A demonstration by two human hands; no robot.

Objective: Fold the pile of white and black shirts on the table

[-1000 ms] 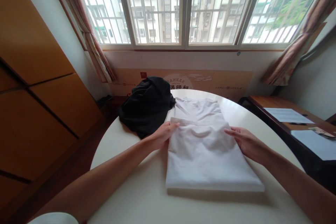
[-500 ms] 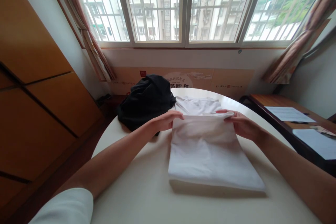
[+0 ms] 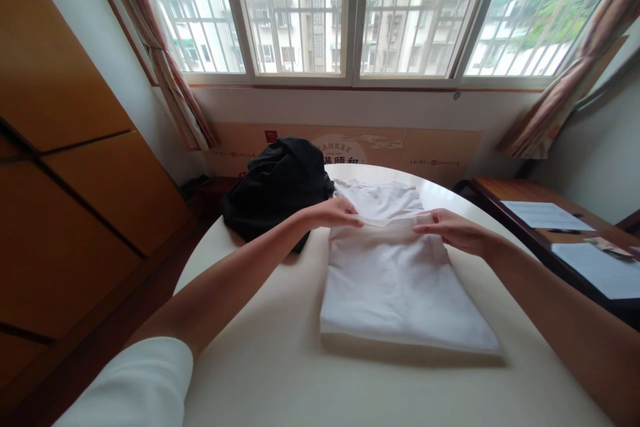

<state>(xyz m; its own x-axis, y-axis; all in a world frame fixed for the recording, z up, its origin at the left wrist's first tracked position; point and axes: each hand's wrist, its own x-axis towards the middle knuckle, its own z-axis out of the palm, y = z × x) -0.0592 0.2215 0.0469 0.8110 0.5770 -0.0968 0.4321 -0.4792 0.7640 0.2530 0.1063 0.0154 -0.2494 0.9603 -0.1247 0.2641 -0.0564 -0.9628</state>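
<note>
my left hand (image 3: 340, 212) and right hand (image 3: 445, 228) each pinch the raised edge of the white cloth (image 3: 395, 280), which lies between the table's (image 3: 250, 353) far and near edges, and uneven tugging could skew its layers or crease them.

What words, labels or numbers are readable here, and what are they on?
"YANKEE" (first letter unsure): arched on the tan panel below the window.
"颐和": large characters on that panel; the one before them is unclear.
Too small or blurred: the line under the arch, the side scripts, the red seal, and any writing on the papers.
</note>
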